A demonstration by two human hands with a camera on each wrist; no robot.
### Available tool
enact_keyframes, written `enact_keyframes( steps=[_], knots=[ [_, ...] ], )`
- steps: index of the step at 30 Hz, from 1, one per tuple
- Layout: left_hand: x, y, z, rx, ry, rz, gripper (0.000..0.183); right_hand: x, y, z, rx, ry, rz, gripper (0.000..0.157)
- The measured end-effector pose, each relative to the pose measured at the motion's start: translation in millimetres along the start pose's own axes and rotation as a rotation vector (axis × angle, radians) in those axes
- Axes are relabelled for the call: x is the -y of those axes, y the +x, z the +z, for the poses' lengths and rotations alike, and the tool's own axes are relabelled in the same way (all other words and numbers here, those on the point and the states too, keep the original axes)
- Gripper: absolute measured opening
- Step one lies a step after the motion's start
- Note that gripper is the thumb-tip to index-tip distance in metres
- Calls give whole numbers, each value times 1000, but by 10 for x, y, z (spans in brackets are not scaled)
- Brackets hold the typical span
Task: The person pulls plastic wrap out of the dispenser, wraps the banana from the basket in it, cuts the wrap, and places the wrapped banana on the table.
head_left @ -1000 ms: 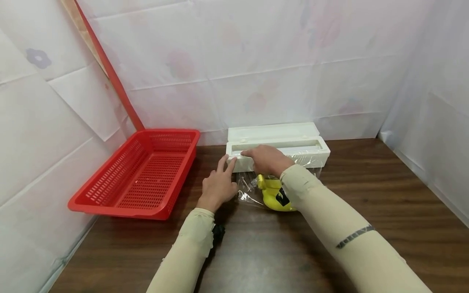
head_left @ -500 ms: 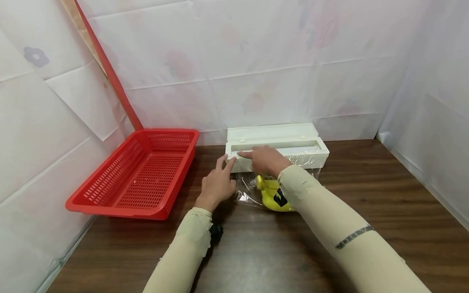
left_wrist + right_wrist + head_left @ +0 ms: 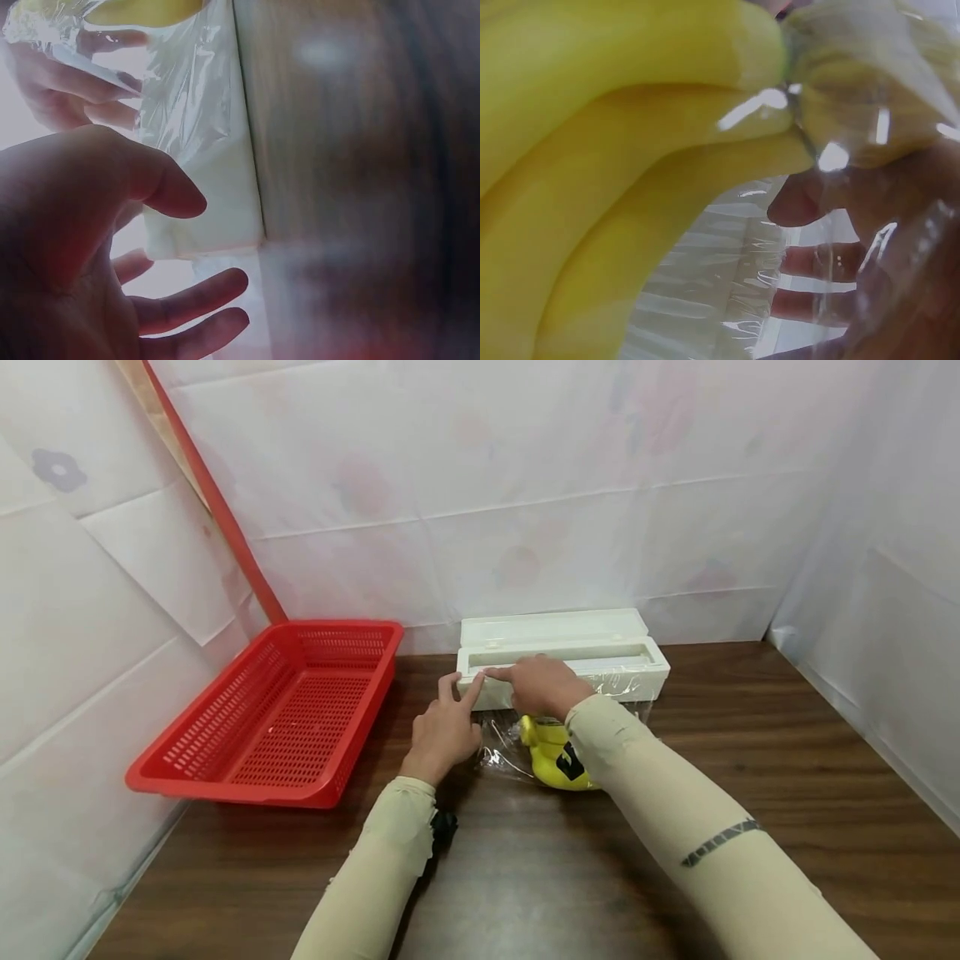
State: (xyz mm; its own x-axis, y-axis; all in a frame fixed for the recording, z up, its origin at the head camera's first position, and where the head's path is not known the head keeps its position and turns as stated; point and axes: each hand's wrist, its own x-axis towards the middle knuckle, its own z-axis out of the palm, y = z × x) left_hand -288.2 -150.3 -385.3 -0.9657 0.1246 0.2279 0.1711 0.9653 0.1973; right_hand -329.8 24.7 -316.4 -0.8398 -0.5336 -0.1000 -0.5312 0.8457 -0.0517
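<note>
A long white cling film box [image 3: 637, 687] lies near the back wall with its lid tipped back. Clear cling film [image 3: 497, 752] hangs from its front over a bunch of yellow bananas [image 3: 558, 764], partly hidden by the right sleeve. My left hand [image 3: 441, 733] touches the box's front left corner with spread fingertips, its thumb lower by the front face in the left wrist view. My right hand [image 3: 542, 683] lies over the front rim, index finger stretched left toward the left fingertips. In the right wrist view, its fingers [image 3: 821, 259] show through the film beside the bananas [image 3: 577, 172].
A red perforated plastic basket [image 3: 300, 718] stands on the left of the dark wooden table [image 3: 525, 877]. White patterned sheeting [image 3: 540, 468] hangs behind and at both sides. A red strip [image 3: 217, 502] slants up from behind the basket.
The head view has shifted slightly, moving everything a little left in the picture. Both hands keep nearly the same places on the box, their index fingertips now almost meeting.
</note>
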Motion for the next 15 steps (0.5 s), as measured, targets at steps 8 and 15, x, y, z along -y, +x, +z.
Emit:
enact_keyframes(
  steps=[8,15],
  knots=[
    [-48,-18,-7,3,45,-7,80,-18,-3,7,38,53,-13,64],
    [-55,-8,-17,17,76,-11,81,-131,-48,23,-40,6,-56,57]
  ],
)
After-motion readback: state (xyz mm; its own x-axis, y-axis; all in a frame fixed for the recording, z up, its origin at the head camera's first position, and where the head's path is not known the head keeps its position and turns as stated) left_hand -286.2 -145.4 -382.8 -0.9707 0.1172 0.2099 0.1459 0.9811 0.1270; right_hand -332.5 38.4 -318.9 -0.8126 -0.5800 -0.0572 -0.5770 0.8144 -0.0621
